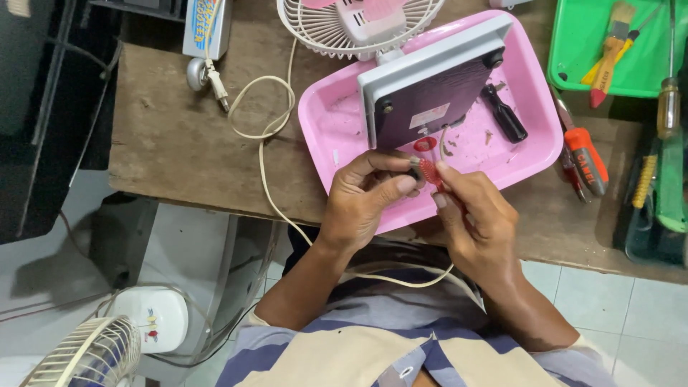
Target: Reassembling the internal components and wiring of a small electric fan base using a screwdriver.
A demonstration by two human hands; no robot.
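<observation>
A small white-and-red label sits on the dark underside of the white fan base [430, 93], which lies tipped in the pink plastic tray [530, 154]. Just below that label, my left hand [365, 197] and right hand [476, 215] pinch a small red translucent screwdriver handle [430, 172] between fingertips. Its tip is hidden. The fan grille is cut off above the tray.

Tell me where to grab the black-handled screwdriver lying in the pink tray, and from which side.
Take the black-handled screwdriver by its ribbed handle, coming from above and the right. It lies flat and diagonal on the pink tray, and the fan base crowds its left side; the right side is open.
</observation>
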